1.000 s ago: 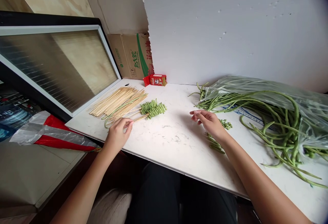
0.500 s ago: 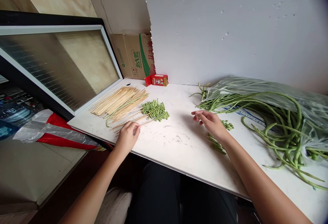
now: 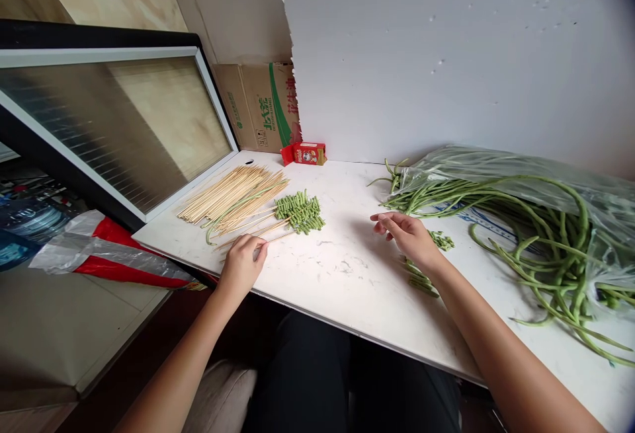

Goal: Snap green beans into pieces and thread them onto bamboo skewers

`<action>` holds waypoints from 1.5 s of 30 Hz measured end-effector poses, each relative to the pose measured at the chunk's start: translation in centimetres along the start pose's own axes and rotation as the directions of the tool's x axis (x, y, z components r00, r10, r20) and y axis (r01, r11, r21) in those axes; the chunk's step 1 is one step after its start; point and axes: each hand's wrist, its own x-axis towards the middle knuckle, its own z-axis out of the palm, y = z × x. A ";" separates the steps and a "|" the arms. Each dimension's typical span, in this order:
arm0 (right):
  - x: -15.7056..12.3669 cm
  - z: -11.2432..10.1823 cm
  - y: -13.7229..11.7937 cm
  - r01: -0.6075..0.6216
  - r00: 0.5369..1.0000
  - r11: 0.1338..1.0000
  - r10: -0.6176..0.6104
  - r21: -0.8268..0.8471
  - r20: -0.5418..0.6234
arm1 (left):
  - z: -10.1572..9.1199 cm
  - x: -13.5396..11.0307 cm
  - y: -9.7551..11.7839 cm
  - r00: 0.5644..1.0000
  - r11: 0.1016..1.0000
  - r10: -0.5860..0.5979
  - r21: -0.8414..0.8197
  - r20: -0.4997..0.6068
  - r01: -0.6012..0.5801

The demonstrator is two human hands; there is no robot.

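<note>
My left hand (image 3: 244, 262) is closed in a pinch around a thin bamboo skewer by the table's front edge. That skewer leads right toward a cluster of skewered green bean pieces (image 3: 300, 211). Behind the hand lies a bundle of bamboo skewers (image 3: 228, 194), with one long green bean (image 3: 231, 211) draped over it. My right hand (image 3: 405, 235) hovers over the table with its fingers loosely bent and apart, holding nothing I can see. Cut bean pieces (image 3: 421, 281) lie under and beside it, partly hidden by the wrist.
Long green beans (image 3: 560, 241) spill from a clear plastic bag (image 3: 496, 162) on the right of the white table (image 3: 317, 294). A small red box (image 3: 305, 153) and a cardboard carton (image 3: 258, 109) stand at the back. A framed glass panel (image 3: 124, 129) leans at the left.
My left hand has shifted slightly left, drawing its skewer in against the bean cluster. My right hand has stayed nearly in place.
</note>
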 end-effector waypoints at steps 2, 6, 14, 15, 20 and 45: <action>0.0 0.0 0.0 -0.009 1.000 1.000 0.009 -0.001 -0.002 | 0.1 0.2 -0.1 1.000 1.000 -0.013 0.019 0.005 0.013; 0.0 -0.1 -0.1 -0.019 1.000 1.000 0.019 -0.005 -0.007 | 0.0 0.3 0.1 1.000 0.991 -0.002 0.137 0.028 -0.002; 0.0 0.0 -0.1 0.008 1.000 1.000 -0.008 -0.018 -0.006 | -0.5 0.4 1.2 0.999 0.986 0.039 0.162 0.031 -0.043; 0.0 0.0 -0.1 0.009 1.000 1.000 -0.009 -0.019 -0.008 | -0.5 0.5 1.3 0.998 0.986 0.051 0.155 0.036 -0.056; 0.0 0.1 -0.1 0.026 1.000 0.999 -0.026 -0.025 -0.002 | -0.3 0.8 1.2 0.989 0.987 0.136 0.078 0.061 -0.140; -0.1 3.6 -1.0 0.460 0.886 0.784 -0.375 -0.417 0.272 | 1.4 1.4 0.3 0.970 0.986 0.147 -0.107 0.193 -0.128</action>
